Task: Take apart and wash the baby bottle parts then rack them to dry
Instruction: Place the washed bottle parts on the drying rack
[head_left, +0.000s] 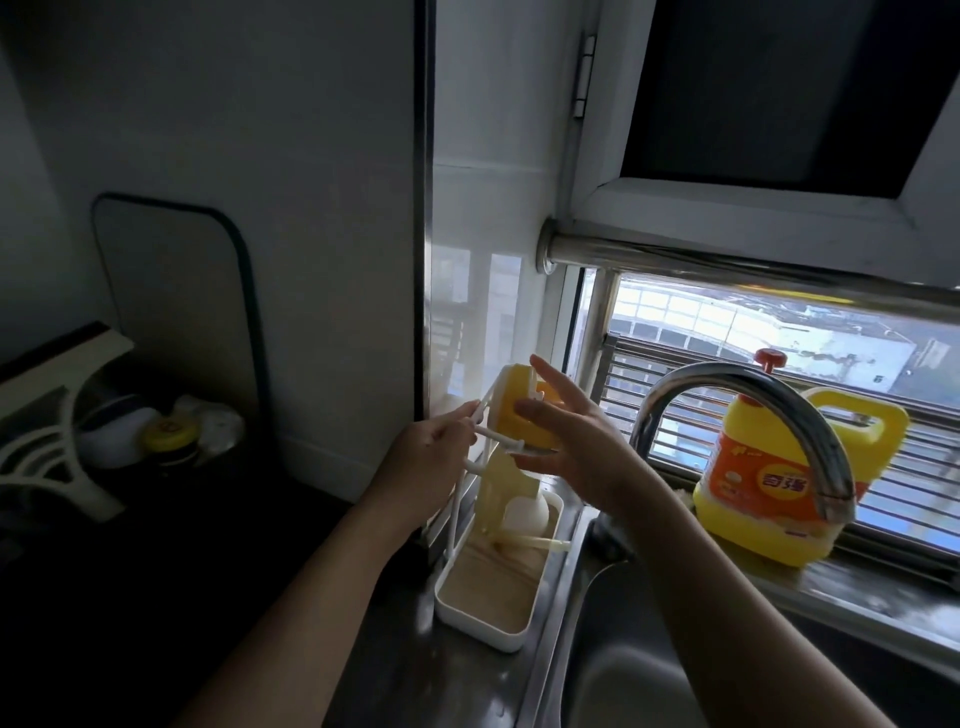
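A white drying rack (483, 597) with a tan tray base stands on the steel counter left of the sink. My left hand (431, 457) grips one of its upright white pegs. My right hand (566, 441) holds a yellow bottle part (511, 400) against the top pegs, thumb and lower fingers on it, upper fingers straight. A white nipple-like part (524, 512) and a pale clear piece (501, 480) sit lower on the rack.
A curved chrome faucet (769, 400) arches over the steel sink (623, 670). A yellow-orange detergent jug (774, 478) stands on the window sill. Dark counter at left holds bowls and a yellow-lidded jar (169, 434). A white wall corner rises behind the rack.
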